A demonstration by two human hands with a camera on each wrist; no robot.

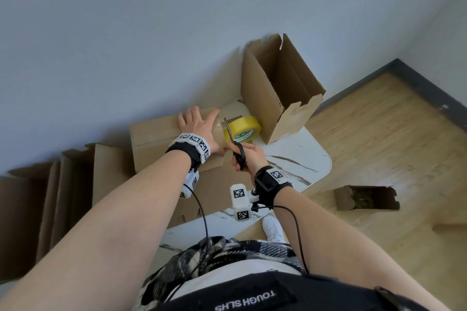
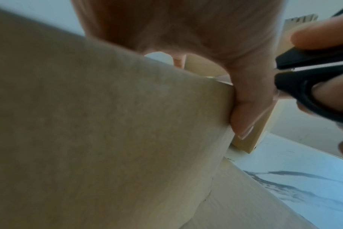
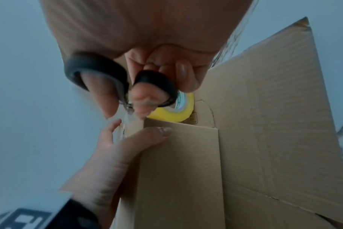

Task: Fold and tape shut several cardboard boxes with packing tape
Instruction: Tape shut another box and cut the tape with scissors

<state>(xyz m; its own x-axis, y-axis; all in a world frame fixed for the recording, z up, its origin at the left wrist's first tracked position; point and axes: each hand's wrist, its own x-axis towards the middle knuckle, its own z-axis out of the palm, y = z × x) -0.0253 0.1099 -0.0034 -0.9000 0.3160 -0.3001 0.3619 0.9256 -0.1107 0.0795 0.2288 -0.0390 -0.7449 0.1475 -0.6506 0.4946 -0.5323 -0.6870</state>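
A closed brown cardboard box (image 1: 151, 134) lies on the white marble table (image 1: 298, 159). My left hand (image 1: 195, 125) presses flat on its top, and the thumb (image 2: 247, 99) lies over the box's right edge, on shiny clear tape. My right hand (image 1: 252, 156) grips black-handled scissors (image 1: 237, 151) with thumb and fingers through the loops. The blades point up at a strip of clear tape running from the box to the yellow tape roll (image 1: 246, 127). That roll lies flat just right of the box and shows in the right wrist view as a tape roll (image 3: 172, 114).
An open-topped cardboard box (image 1: 278, 98) stands behind the roll at the table's far right. Flattened cardboard (image 1: 50, 197) lies stacked at the left. A small brown box (image 1: 366, 197) lies on the wooden floor to the right. A grey wall runs close behind the table.
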